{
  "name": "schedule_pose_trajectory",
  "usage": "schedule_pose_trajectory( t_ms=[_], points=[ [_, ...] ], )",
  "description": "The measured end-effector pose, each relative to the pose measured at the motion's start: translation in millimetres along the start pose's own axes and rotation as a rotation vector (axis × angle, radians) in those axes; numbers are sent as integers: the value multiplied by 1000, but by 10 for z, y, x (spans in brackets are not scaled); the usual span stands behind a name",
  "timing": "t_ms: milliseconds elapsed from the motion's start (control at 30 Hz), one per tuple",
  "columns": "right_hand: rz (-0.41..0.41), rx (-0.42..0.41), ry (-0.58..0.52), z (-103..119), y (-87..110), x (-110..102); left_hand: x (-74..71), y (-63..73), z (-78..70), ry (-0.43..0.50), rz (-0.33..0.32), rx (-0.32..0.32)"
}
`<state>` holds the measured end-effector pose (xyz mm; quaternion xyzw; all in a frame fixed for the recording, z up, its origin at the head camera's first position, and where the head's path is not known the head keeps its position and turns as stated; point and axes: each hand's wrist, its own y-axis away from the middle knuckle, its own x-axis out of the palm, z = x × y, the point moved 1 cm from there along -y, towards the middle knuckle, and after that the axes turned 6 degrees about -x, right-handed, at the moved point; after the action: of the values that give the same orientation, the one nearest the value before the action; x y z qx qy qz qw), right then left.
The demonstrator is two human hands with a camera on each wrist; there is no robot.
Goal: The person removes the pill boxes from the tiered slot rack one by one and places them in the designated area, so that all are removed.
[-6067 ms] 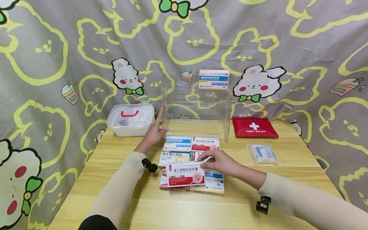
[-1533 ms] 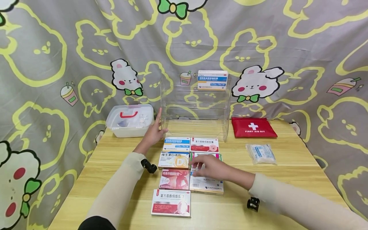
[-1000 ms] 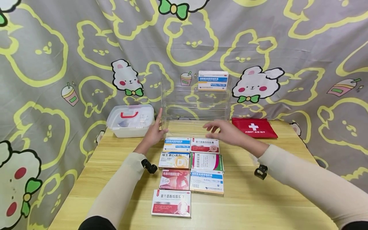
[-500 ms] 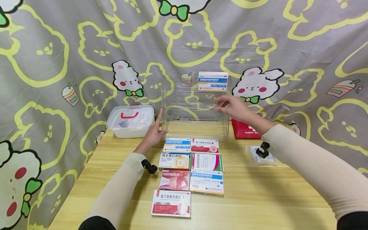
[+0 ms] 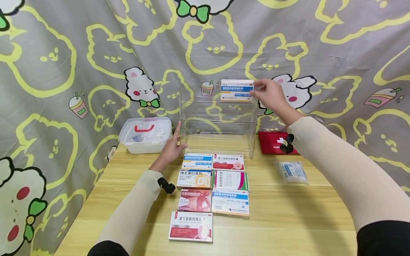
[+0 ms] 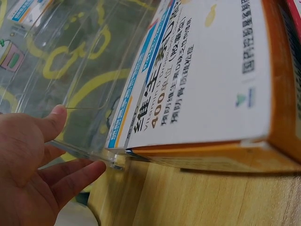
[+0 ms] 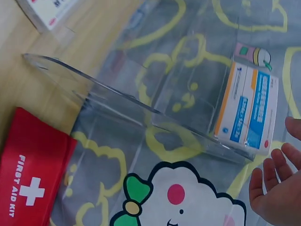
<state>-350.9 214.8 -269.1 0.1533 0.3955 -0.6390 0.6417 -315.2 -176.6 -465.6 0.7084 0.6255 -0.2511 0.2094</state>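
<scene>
My left hand rests at the left side of a clear tiered display rack, fingers extended, thumb by its front corner. On the rack's top tier, at the right, stands a white, blue and orange medicine box. My right hand reaches up to that box's right end; in the right wrist view its loosely bent fingers lie just off the box. Before the rack, medicine boxes lie in two columns, among them a vitamin D drops box and a green and magenta box. Nearest me lies a red and white capsule box.
Left of the rack sits a lidded translucent case with a red handle. A red first aid kit pouch lies to the right, partly behind my right sleeve. In front of it is a clear packet. A patterned curtain hangs behind.
The red and white capsule box was set down at the front of the left column. My right hand then left the boxes and rose to the top tier. The left hand stays put.
</scene>
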Motion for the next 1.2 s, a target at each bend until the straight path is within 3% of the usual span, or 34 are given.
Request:
schedule_pose_trajectory(
  t_ms=[267,467,667,1200],
  points=[
    [-12,47,3,30,-211,-16,-7,-10,18,-2,-8,6],
    [17,104,-10,21,-280,44,-1,-13,29,4,-13,9],
    [-9,130,-1,-15,-331,106,10,-16,37,11,-15,14],
    [-91,244,-161,-68,-392,193,2,-34,42,-2,-10,13]
  ],
)
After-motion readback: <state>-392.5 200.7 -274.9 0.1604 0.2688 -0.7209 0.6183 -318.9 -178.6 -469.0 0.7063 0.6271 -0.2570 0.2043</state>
